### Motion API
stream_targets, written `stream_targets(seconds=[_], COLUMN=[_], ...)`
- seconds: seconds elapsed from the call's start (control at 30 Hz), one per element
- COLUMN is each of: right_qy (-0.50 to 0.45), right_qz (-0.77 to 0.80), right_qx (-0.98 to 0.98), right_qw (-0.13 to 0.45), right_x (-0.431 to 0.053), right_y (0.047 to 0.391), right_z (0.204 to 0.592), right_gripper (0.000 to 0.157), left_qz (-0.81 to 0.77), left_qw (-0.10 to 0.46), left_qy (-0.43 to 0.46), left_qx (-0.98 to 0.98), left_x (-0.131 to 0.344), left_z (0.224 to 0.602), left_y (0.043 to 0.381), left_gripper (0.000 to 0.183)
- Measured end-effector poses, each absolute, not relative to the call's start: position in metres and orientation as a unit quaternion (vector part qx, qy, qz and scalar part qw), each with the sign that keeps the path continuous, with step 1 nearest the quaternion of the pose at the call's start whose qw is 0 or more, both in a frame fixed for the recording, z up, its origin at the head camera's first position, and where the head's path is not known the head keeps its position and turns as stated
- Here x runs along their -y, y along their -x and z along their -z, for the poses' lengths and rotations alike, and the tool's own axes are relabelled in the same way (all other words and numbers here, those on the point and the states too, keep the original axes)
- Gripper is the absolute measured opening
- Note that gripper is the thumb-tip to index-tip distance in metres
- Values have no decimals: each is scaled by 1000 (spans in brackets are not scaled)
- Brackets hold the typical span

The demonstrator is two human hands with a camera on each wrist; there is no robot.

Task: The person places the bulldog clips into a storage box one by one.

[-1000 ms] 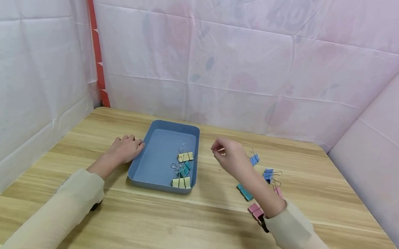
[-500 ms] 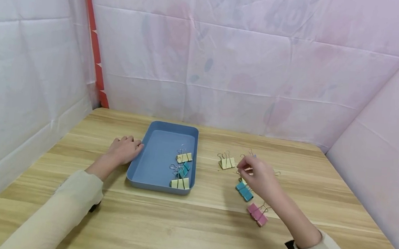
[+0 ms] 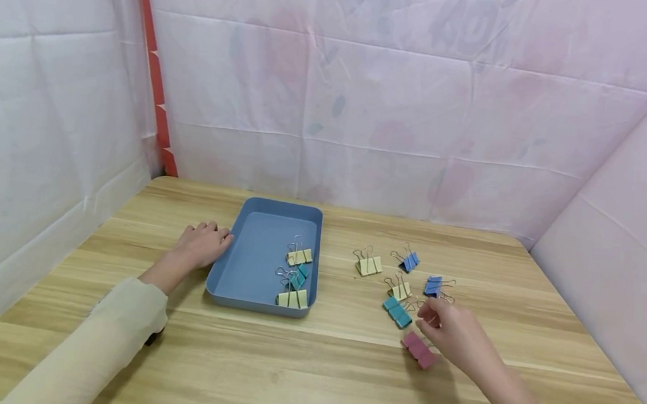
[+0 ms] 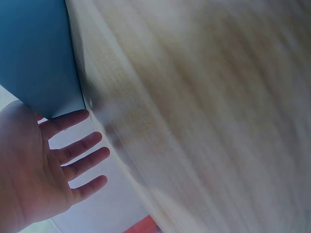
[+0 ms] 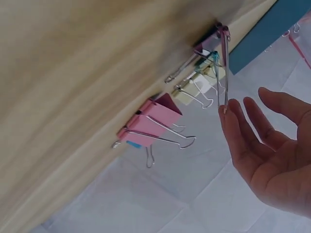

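I see the left hand [image 3: 203, 245] at the 9 o'clock side of a blue tray [image 3: 257, 247]. Its fingers are straight and spread out, and it looks to touch the tray's edge without gripping it. The tray sits on the wood table [image 3: 288, 364]. Inside the tray, an upper yellow clip [image 3: 303, 255] lies at 3 o'clock, a teal clip [image 3: 298, 276] at 4 o'clock and a lower yellow clip [image 3: 286, 298] at 5 o'clock, all close together.

Next I see clips lying on the table. First is a pale yellow clip [image 3: 369, 266], wires up. Then there is a green-blue clip [image 3: 397, 312]. From that one, a small yellow clip [image 3: 400, 291] is just beside it at 12 o'clock, a blue clip [image 3: 410, 261] is higher at 12, a pink clip [image 3: 419, 350] is at 5, and another blue clip [image 3: 433, 287] is at 2.

Last is the right hand [image 3: 452, 333], at 2 o'clock from the pink clip. Its fingers bend a little and its thumb stands apart, so it is loose. In the right wrist view, the pink clip's wire reaches a fingertip, but I can't tell if they touch. That view also shows a second pink clip [image 5: 153, 121] near the fingers.
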State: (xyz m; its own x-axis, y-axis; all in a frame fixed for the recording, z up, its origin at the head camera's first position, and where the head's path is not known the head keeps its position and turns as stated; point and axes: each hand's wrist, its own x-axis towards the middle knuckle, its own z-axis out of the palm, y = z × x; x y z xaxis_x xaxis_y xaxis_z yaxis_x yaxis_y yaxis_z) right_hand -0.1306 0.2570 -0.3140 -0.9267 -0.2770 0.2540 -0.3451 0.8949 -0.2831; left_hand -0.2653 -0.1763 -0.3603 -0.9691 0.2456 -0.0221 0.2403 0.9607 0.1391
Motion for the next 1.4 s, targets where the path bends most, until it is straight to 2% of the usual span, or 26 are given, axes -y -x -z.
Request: stream_targets(seconds=[0.27,0.43,0.6,0.97,1.3,1.4], right_qy=[-133,-101,-105,-174,-109,-110], right_qz=[-137,-135,-129,-182,-247,-249], right_qx=[976,984,986,968,963,962], right_qw=[105,53,2,-5,-13,-23], right_x=[-266,-273,-275,-272,-284,-287], right_y=[117,116,119,129,124,122], right_z=[322,323,326,333,338,340], right_gripper=[18,21,15,21,23,17], left_qz=[-70,-68,-71,-72,-71,-68], left_qw=[20,17,17,23,22,23], left_qy=[-119,-120,-122,-122,-123,-121], left_qx=[-990,-990,-990,-990,-990,-990], left_x=[177,177,176,173,174,175], left_z=[360,363,363,362,362,361], left_y=[264,266,267,267,268,269], left_gripper=[50,50,50,50,50,51])
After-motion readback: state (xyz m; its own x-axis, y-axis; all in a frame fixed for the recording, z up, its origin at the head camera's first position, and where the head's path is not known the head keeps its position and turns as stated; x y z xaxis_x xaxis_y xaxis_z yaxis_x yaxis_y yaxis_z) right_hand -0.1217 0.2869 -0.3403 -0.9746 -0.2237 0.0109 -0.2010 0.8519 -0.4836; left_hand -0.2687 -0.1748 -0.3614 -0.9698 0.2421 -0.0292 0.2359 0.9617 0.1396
